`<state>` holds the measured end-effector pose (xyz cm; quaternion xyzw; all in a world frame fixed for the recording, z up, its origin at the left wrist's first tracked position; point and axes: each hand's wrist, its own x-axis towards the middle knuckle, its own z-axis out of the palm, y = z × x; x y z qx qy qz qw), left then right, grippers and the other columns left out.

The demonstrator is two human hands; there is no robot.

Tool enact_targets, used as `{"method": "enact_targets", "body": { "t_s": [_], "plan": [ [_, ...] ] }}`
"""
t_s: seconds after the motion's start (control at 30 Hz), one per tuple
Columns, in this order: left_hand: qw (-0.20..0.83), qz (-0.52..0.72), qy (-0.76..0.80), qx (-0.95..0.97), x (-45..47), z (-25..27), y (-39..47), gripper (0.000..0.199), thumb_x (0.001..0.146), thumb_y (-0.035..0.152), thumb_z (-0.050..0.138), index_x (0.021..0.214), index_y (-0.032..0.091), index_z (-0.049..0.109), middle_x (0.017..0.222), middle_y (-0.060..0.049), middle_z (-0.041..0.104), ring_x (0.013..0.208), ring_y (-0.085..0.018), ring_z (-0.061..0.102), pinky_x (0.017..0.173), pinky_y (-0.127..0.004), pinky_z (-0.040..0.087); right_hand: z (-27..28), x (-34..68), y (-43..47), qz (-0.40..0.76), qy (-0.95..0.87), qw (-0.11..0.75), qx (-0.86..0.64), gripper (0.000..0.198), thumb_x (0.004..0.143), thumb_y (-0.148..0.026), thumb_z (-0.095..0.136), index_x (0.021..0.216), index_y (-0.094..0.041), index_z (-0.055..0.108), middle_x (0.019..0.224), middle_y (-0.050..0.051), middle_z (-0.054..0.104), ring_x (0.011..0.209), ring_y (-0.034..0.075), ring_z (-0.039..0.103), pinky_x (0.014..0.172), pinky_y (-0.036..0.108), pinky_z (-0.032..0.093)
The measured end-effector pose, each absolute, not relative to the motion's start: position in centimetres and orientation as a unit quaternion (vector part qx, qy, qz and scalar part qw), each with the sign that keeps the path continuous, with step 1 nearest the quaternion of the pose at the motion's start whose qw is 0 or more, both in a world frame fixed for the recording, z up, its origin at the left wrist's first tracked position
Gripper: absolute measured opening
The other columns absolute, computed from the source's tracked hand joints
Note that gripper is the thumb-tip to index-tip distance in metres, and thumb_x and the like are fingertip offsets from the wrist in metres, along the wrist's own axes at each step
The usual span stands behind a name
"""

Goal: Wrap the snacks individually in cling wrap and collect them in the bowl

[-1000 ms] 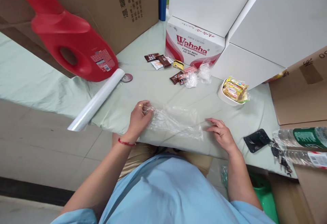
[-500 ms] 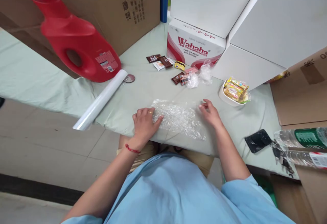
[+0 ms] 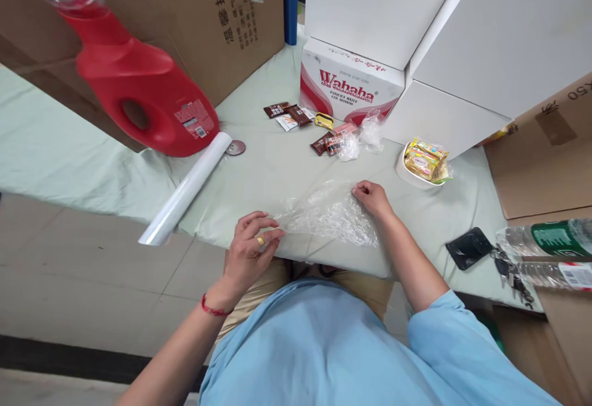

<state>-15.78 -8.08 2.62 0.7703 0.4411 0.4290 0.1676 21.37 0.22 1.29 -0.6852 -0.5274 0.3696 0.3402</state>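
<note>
A crinkled sheet of clear plastic film (image 3: pixel 330 216) lies spread near the front edge of the cloth-covered table. My left hand (image 3: pixel 250 247), raised a little at the table's edge, pinches the film's left end between thumb and fingers. At the upper right corner of the film, my right hand (image 3: pixel 372 198) has its fingertips closed on it. Beyond the film are two crumpled clear plastic wads (image 3: pixel 350 147) beside several small brown packets (image 3: pixel 320 143).
A large red jug (image 3: pixel 160 79) and a white roll (image 3: pixel 185 190) stand and lie at left. A white bowl (image 3: pixel 411 175) holds yellow packets. A black pouch (image 3: pixel 468 248), keys (image 3: pixel 511 276) and plastic bottles (image 3: pixel 555 239) lie at right. Boxes (image 3: pixel 351 85) line the back.
My left hand has lifted from lying flat and moved slightly left and toward me, pulling the film's left end into a point. My right hand has closed on the film's corner.
</note>
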Motion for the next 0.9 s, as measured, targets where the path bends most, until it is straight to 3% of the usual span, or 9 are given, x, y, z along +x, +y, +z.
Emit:
{"method": "enact_targets", "body": {
  "t_s": [0.27,0.4,0.47,0.53,0.6,0.73,0.9],
  "plan": [
    [0.164,0.426,0.463,0.76,-16.2,3.3,-8.8,0.012,0.099,0.027,0.062,0.1,0.026,0.074,0.099,-0.007,0.076,0.11,-0.027,0.067,0.1,-0.047,0.053,1.2,21.8,-0.3,0.381,-0.512,0.376,-0.672,0.039,0.073,-0.057,0.074,0.085,-0.02,0.072,0.064,-0.004,0.053,0.059,0.012,0.04,0.057,0.028,0.034],
    [0.131,0.386,0.552,0.728,-12.6,3.5,-5.9,0.037,0.091,0.043,0.075,0.123,0.023,0.073,0.13,-0.015,0.069,0.135,-0.037,0.055,0.117,-0.058,0.042,0.5,21.7,-0.9,0.368,-0.537,0.36,-0.668,0.037,0.078,-0.056,0.073,0.089,-0.02,0.073,0.069,-0.003,0.06,0.064,0.014,0.047,0.061,0.028,0.038],
    [0.148,0.364,0.547,0.739,-10.8,3.4,-4.4,0.028,0.089,0.038,0.076,0.114,0.023,0.077,0.134,-0.015,0.068,0.147,-0.04,0.046,0.123,-0.063,0.033,0.3,21.7,-1.0,0.36,-0.544,0.353,-0.671,0.038,0.079,-0.057,0.072,0.09,-0.02,0.074,0.07,-0.002,0.061,0.065,0.014,0.049,0.063,0.028,0.04],
    [0.17,0.363,0.512,0.76,-9.7,3.4,-3.8,0.012,0.094,0.029,0.069,0.099,0.026,0.079,0.13,-0.011,0.071,0.15,-0.038,0.044,0.125,-0.065,0.028,0.2,21.8,-1.0,0.356,-0.547,0.353,-0.67,0.039,0.079,-0.058,0.072,0.09,-0.02,0.074,0.07,-0.002,0.062,0.065,0.015,0.049,0.063,0.028,0.041],
    [0.189,0.376,0.459,0.782,-9.4,3.7,-4.4,0.017,0.097,0.024,0.063,0.092,0.029,0.079,0.125,-0.006,0.075,0.149,-0.034,0.048,0.126,-0.064,0.028,0.2,22.0,-0.8,0.359,-0.543,0.361,-0.668,0.041,0.078,-0.06,0.072,0.089,-0.021,0.074,0.07,-0.002,0.062,0.064,0.015,0.049,0.063,0.028,0.041],
    [0.238,0.359,0.338,0.837,-11.5,4.3,-7.5,0.021,0.095,0.02,0.063,0.099,0.034,0.079,0.113,-0.002,0.081,0.137,-0.027,0.062,0.128,-0.058,0.031,-0.1,22.3,-0.5,0.371,-0.524,0.373,-0.67,0.041,0.076,-0.061,0.074,0.089,-0.021,0.076,0.07,-0.002,0.064,0.064,0.015,0.05,0.062,0.027,0.041],
    [0.289,0.232,0.284,0.884,-16.5,5.4,-9.9,0.029,0.096,0.018,0.059,0.103,0.036,0.08,0.104,-0.002,0.082,0.131,-0.025,0.067,0.13,-0.052,0.032,-0.9,22.6,-0.4,0.324,-0.504,0.396,-0.696,0.036,0.082,-0.055,0.072,0.094,-0.022,0.078,0.076,-0.001,0.068,0.068,0.017,0.055,0.067,0.029,0.044]
  ]
}}
